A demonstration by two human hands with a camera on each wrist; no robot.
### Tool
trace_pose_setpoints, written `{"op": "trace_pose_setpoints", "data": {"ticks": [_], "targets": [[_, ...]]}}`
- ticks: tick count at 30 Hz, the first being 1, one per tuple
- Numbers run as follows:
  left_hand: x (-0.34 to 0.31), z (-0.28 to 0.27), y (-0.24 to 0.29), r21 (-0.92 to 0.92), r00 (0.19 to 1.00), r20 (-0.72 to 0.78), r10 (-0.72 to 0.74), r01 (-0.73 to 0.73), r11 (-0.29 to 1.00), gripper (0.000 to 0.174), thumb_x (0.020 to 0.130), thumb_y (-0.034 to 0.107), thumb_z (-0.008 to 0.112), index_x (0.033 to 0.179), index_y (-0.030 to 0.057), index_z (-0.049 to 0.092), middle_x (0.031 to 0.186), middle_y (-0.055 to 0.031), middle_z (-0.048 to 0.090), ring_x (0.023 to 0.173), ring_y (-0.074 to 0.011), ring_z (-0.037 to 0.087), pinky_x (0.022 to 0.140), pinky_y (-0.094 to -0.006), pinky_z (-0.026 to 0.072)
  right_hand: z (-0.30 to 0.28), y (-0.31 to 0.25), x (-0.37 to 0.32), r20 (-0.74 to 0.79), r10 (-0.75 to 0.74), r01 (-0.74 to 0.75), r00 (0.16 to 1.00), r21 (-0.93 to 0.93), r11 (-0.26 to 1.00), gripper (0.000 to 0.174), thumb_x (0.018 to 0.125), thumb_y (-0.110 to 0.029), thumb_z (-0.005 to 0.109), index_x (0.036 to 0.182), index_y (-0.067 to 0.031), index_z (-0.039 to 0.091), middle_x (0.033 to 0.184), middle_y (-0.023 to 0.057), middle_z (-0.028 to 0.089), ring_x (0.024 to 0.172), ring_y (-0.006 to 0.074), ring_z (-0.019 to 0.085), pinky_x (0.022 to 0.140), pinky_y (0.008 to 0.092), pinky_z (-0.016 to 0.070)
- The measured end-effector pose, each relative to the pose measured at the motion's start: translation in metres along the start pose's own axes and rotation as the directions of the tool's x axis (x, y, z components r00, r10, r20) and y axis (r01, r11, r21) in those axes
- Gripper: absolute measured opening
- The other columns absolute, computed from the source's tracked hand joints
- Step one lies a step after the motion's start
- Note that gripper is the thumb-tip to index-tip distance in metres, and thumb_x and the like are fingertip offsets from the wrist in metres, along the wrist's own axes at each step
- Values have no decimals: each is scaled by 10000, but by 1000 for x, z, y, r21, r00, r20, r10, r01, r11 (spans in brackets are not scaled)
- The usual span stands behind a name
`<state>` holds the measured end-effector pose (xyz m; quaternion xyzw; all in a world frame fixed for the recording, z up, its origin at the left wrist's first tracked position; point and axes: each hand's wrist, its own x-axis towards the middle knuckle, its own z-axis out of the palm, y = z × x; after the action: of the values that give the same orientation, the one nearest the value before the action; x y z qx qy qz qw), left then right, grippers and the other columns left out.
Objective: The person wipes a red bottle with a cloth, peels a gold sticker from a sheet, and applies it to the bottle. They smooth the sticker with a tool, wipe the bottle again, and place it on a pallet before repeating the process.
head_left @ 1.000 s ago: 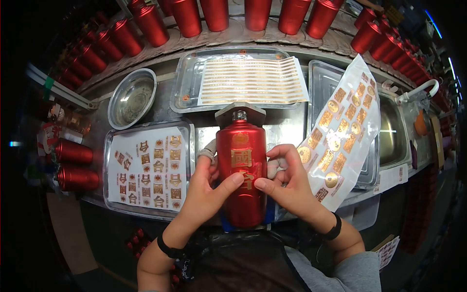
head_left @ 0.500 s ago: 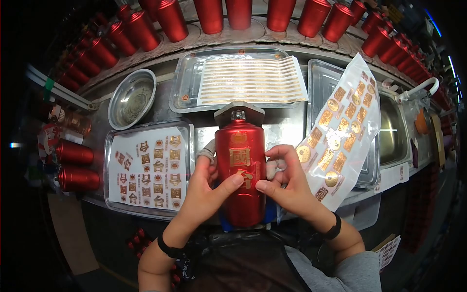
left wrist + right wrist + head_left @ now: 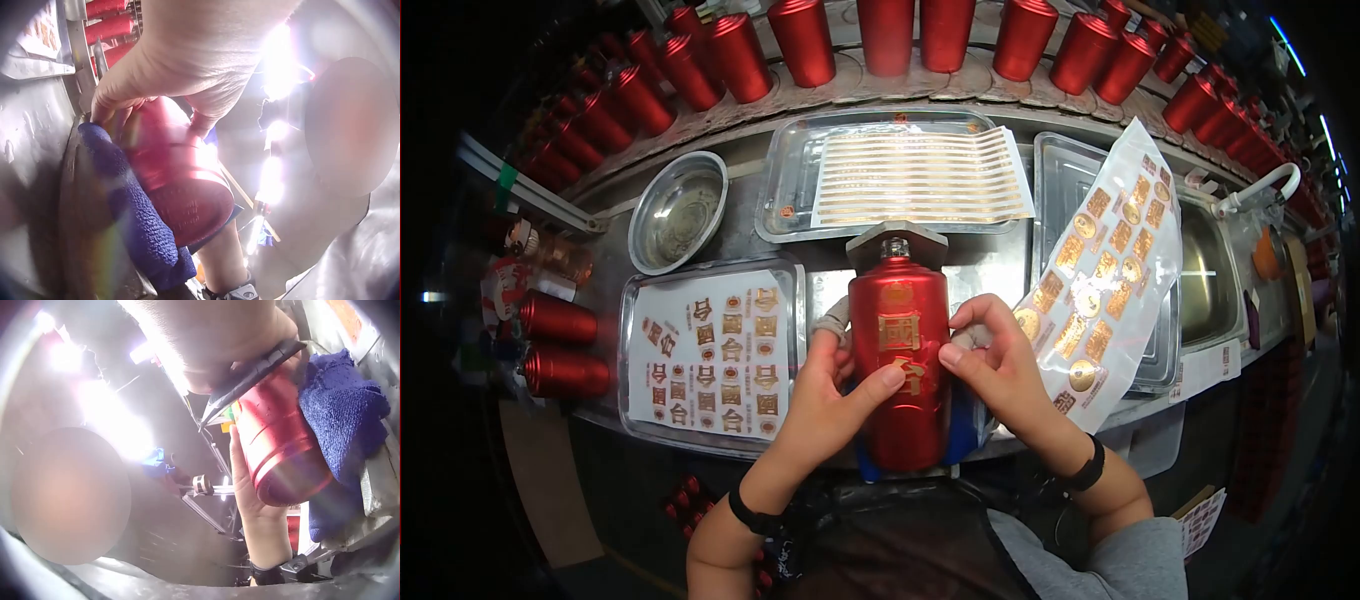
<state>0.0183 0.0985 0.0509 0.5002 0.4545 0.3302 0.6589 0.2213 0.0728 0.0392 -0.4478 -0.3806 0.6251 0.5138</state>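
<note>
Left hand (image 3: pixel 825 400) curls round the left flank of the red bottle (image 3: pixel 900 300), thumb laid on its lower gold character decal (image 3: pixel 912 378). This bottle lies on a blue cloth (image 3: pixel 137 219) at the steel bench's near edge, neck pointing away. Right hand (image 3: pixel 1000 375) grips the right flank, thumb tip pressing beside the decal. Just right lies a gold sticker sheet (image 3: pixel 1100 280).
</note>
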Motion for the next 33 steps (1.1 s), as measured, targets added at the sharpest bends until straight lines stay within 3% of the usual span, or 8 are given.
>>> {"op": "trace_pose_setpoints", "data": {"ticks": [3, 6, 13, 16, 27, 30, 33], "targets": [[-1, -2, 3, -26, 998, 37, -58, 59, 998, 745, 898, 186, 713, 1464, -6, 269, 1358, -175, 505, 1249, -218, 518, 1046, -352, 424, 2, 7, 4, -50, -25, 22, 998, -56, 998, 266, 908, -106, 681, 1070, -73, 472, 904, -35, 513, 685, -37, 473, 560, 124, 371], [0, -1, 2, -133, 999, 37, -30, 34, 991, 735, 916, 176, 688, 1479, -3, 251, 1364, -177, 498, 1249, -222, 518, 1043, -350, 427, 2, 4, 5, -59, -36, 32, 998, -78, 996, 267, 901, -114, 691, 1052, -74, 474, 885, -45, 512, 654, -45, 457, 539, 122, 354], [7, 1, 10, -128, 999, 14, 31, -29, 991, 701, 940, 153, 655, 1484, -6, 242, 1358, -182, 507, 1242, -215, 527, 1032, -342, 440, 12, -7, 8, -140, -47, 23, 989, -169, 985, 316, 872, -136, 729, 1031, -65, 465, 737, -56, 510, 531, -45, 400, 448, 147, 299], [11, 4, 15, -158, 999, -7, 31, -32, 987, 697, 939, 143, 656, 1480, -10, 244, 1349, -188, 520, 1233, -213, 535, 1034, -342, 439, 16, -12, 12, -157, -98, 45, 983, -306, 951, 349, 854, -145, 751, 1027, -63, 459, 685, -57, 503, 509, -35, 401, 434, 156, 301], [18, -6, 9, -244, 999, 2, 40, -39, 969, 660, 932, 147, 671, 1439, -15, 280, 1316, -191, 548, 1192, -204, 565, 985, -321, 481, 13, -10, 20, -143, -123, 78, 982, -287, 955, 342, 856, -142, 748, 998, -63, 447, 757, -33, 513, 521, -26, 417, 434, 169, 315], [23, -3, 19, -297, 995, 5, -103, 100, 950, 631, 935, 164, 671, 1415, -17, 304, 1272, -187, 578, 1145, -193, 592, 955, -311, 499, 15, -10, 23, -152, -140, 90, 978, -293, 952, 339, 857, -155, 750, 980, -62, 448, 769, -34, 500, 520, -27, 394, 434, 168, 302], [25, 2, 17, -310, 997, -16, -69, 61, 949, 636, 936, 177, 674, 1411, -26, 303, 1238, -181, 598, 1107, -185, 612, 921, -301, 516, 21, -16, 25, -160, -176, 102, 971, -391, 915, 348, 855, -172, 756, 970, -64, 445, 775, -33, 481, 523, -24, 365, 439, 170, 294]]}}
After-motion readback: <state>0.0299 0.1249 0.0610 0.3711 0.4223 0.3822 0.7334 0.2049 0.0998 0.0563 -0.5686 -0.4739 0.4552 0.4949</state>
